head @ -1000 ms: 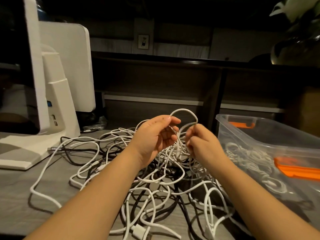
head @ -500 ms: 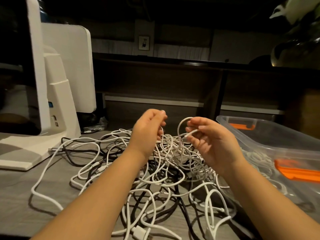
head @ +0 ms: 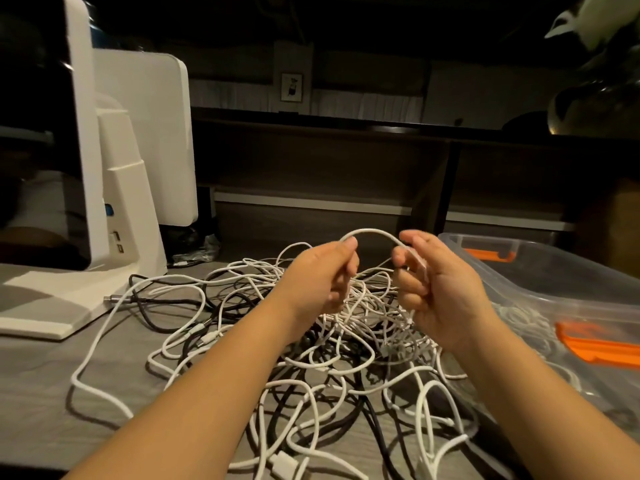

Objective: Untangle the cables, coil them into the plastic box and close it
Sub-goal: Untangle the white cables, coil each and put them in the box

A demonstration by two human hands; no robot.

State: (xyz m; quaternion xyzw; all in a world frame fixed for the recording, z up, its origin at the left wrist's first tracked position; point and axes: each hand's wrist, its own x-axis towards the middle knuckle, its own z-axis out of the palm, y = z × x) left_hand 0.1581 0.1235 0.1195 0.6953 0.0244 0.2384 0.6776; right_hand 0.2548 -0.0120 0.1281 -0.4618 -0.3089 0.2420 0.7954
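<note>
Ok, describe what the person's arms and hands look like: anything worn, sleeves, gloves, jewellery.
Both forearms are bare as far as the picture shows them, with no sleeve in view. The left hand and the right hand wear no gloves. No watch, bracelet or ring shows on either wrist or on the visible fingers.

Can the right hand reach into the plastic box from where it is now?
Probably yes: the plastic box stands open just beside the right hand, nothing between them, though that hand holds a white cable.
</note>
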